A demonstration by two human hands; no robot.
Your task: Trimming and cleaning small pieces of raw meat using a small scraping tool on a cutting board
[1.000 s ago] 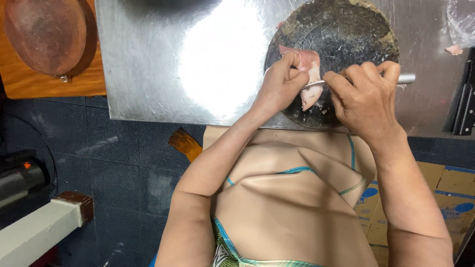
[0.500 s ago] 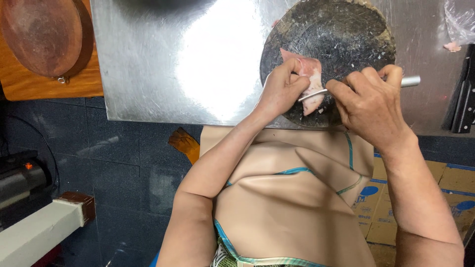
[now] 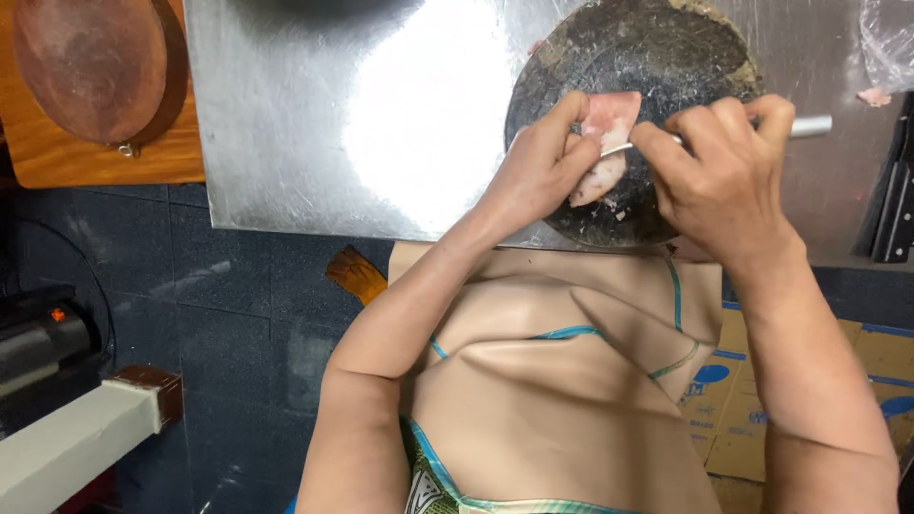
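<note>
I judge the trimming cut underway: my left hand pinches the pink meat piece on the round chopping block, right hand clamped on the knife, needing a steady draw.

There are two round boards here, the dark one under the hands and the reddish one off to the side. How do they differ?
The dark round board is blackish and rough, lies on the metal table, and bears a pale piece of meat that the left hand holds and the right hand works with a metal tool. The reddish round board is smooth brown, rests on a wooden surface, with nothing on it and untouched. Both are round and flat.
</note>
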